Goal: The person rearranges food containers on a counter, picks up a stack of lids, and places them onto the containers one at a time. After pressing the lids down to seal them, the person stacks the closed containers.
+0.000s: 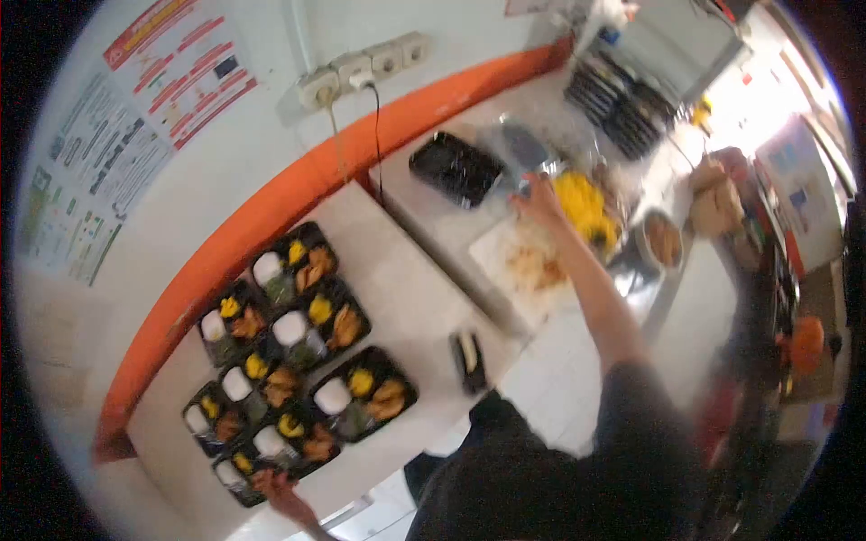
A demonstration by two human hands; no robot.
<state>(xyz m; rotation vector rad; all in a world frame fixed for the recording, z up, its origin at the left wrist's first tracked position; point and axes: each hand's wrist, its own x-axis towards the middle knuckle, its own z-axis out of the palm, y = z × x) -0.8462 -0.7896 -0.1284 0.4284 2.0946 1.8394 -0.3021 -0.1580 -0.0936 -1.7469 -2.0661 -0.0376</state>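
Observation:
My left hand (278, 491) is at the near corner of a group of black meal trays, its fingers over the edge of the nearest tray (236, 480); blur hides their exact grip. Each tray, such as the right one (365, 395), holds a white mound, something yellow, browned pieces and a dark green portion. My right hand (541, 203) stretches across the far counter, fingers closed around something small, bluish and clear that I cannot make out. Beside it lie yellow food (582, 206), clear plastic (528, 149) and a stained white board (523, 261).
A black container (456, 169) stands by the wall under a socket strip (365, 68) with hanging cords. Dark stacked trays (622, 104) sit farther back. A round bowl (661, 242) is on the right. A narrow black object (469, 361) lies near the counter edge.

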